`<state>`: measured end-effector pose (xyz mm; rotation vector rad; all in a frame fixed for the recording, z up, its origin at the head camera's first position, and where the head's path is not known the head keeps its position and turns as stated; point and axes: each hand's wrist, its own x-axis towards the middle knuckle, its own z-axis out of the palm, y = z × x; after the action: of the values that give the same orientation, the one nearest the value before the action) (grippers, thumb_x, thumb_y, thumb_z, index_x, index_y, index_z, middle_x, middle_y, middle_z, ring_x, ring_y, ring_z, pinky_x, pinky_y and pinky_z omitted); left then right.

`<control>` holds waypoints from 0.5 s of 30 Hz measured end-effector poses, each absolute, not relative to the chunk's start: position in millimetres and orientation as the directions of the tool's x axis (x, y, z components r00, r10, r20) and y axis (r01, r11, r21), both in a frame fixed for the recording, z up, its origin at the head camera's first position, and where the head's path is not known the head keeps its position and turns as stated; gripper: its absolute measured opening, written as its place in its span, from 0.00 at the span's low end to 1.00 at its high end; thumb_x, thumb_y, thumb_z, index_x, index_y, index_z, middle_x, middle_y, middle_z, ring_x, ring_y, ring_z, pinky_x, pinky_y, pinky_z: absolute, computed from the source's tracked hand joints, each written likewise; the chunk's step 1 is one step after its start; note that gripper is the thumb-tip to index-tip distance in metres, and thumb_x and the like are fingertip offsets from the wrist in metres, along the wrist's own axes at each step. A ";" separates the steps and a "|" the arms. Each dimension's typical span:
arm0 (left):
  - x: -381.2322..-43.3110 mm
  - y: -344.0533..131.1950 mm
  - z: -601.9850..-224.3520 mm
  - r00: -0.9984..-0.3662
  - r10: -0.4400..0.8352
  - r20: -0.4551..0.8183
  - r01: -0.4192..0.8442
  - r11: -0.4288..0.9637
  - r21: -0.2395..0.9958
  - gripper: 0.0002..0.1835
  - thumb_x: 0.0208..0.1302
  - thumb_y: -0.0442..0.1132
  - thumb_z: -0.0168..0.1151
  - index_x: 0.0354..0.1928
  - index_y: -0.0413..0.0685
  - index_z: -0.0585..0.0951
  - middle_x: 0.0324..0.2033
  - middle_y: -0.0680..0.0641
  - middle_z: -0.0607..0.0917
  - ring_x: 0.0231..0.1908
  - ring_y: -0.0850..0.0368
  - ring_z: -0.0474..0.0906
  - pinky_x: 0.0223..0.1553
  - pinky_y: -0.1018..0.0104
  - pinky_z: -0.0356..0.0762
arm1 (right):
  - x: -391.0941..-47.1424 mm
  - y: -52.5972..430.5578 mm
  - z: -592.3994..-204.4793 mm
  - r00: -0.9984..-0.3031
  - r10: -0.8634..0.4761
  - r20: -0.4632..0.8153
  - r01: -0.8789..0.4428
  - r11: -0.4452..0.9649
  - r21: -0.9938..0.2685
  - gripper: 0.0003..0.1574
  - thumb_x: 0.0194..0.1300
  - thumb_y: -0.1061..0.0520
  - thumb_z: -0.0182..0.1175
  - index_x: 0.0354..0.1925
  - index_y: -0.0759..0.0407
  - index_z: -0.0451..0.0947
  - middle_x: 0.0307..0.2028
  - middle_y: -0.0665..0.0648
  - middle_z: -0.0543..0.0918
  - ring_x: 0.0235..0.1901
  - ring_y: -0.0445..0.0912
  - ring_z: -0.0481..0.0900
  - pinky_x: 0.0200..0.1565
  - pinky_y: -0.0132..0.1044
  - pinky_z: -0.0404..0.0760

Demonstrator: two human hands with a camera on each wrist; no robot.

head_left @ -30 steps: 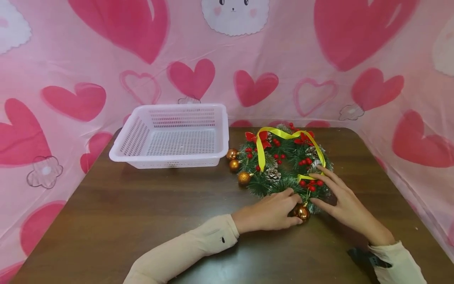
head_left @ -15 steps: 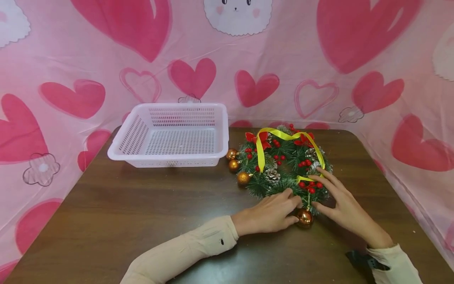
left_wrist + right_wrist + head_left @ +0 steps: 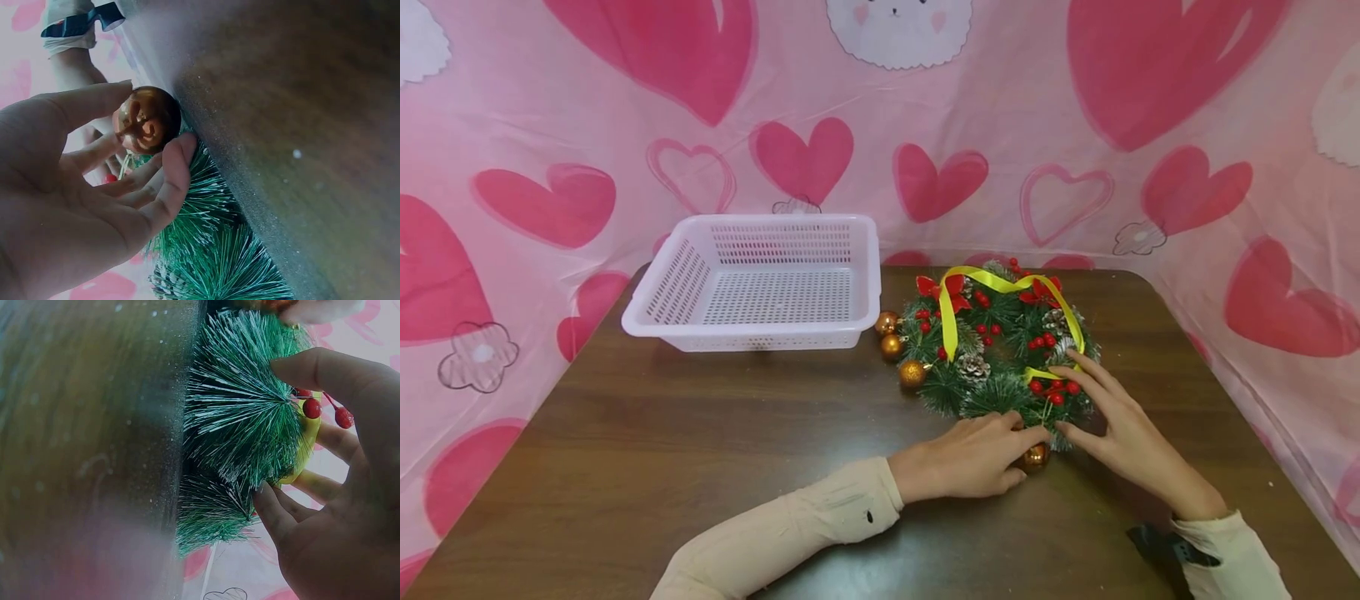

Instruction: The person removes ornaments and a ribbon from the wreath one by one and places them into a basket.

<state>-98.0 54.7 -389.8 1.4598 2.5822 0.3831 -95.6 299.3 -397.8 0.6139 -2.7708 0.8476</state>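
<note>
A green pine wreath [image 3: 1000, 400] with red berries, pinecones, red bows and a yellow ribbon [image 3: 950, 333] lies flat on the table. At its near edge sits a shiny copper bauble [image 3: 1036, 457], on a thin gold loop. My left hand [image 3: 973, 457] holds this bauble [image 3: 150, 119] between thumb and fingers; part of it is covered in the head view. My right hand [image 3: 1127, 429] rests on the wreath's right side with fingers spread, the thumb beside the berries [image 3: 312, 408]. Several gold and copper baubles [image 3: 912, 373] lie along the wreath's left edge.
A white perforated plastic basket [image 3: 760, 332] stands at the back left of the brown wooden table [image 3: 700, 433], just left of the wreath. Behind the table hangs a pink cloth [image 3: 865, 108] printed with hearts. A dark band [image 3: 81, 22] is round the right wrist.
My left index finger has moved forward over the copper bauble, which now shows less in the head view. The bauble has shifted slightly. My right hand stays on the wreath.
</note>
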 end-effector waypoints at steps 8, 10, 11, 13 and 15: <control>-98.4 53.2 -386.5 -0.501 0.865 0.036 0.824 0.464 0.326 0.25 0.66 0.47 0.66 0.64 0.63 0.72 0.46 0.53 0.77 0.38 0.64 0.76 0.27 0.75 0.74 | -96.5 299.6 -398.3 -0.898 -0.331 0.289 -0.436 0.754 -0.492 0.48 0.52 0.59 0.77 0.69 0.45 0.68 0.74 0.59 0.57 0.70 0.68 0.57 0.50 0.77 0.64; -98.2 53.0 -386.1 -0.492 0.869 0.061 0.832 0.448 0.327 0.24 0.67 0.46 0.65 0.64 0.62 0.72 0.46 0.53 0.77 0.37 0.65 0.75 0.28 0.76 0.74 | -96.5 299.6 -398.5 -0.899 -0.332 0.287 -0.436 0.754 -0.492 0.48 0.52 0.59 0.77 0.69 0.45 0.68 0.75 0.59 0.57 0.70 0.67 0.56 0.50 0.77 0.64; -98.3 52.9 -385.9 -0.487 0.870 0.076 0.836 0.439 0.329 0.25 0.68 0.47 0.65 0.64 0.61 0.72 0.47 0.52 0.77 0.38 0.65 0.75 0.29 0.76 0.74 | -96.5 299.6 -398.6 -0.899 -0.332 0.285 -0.435 0.754 -0.493 0.48 0.52 0.59 0.77 0.69 0.45 0.68 0.75 0.58 0.57 0.70 0.67 0.56 0.50 0.77 0.64; -98.7 52.9 -385.9 -0.475 0.873 0.112 0.845 0.417 0.335 0.25 0.68 0.46 0.64 0.65 0.60 0.71 0.48 0.51 0.77 0.39 0.66 0.74 0.32 0.77 0.74 | -96.4 300.0 -398.7 -0.899 -0.338 0.278 -0.435 0.754 -0.492 0.48 0.52 0.59 0.76 0.69 0.46 0.68 0.75 0.59 0.56 0.70 0.68 0.56 0.50 0.77 0.64; -99.2 53.2 -385.4 -0.466 0.873 0.145 0.853 0.400 0.335 0.26 0.69 0.47 0.63 0.67 0.59 0.70 0.51 0.51 0.77 0.41 0.66 0.73 0.36 0.78 0.75 | -96.7 300.8 -398.8 -0.900 -0.344 0.269 -0.435 0.754 -0.493 0.49 0.52 0.59 0.76 0.70 0.46 0.67 0.75 0.59 0.56 0.70 0.68 0.55 0.50 0.78 0.64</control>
<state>-99.2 53.2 -385.4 1.5937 2.5836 0.5688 -96.7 300.8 -398.8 0.6237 -2.7886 0.8435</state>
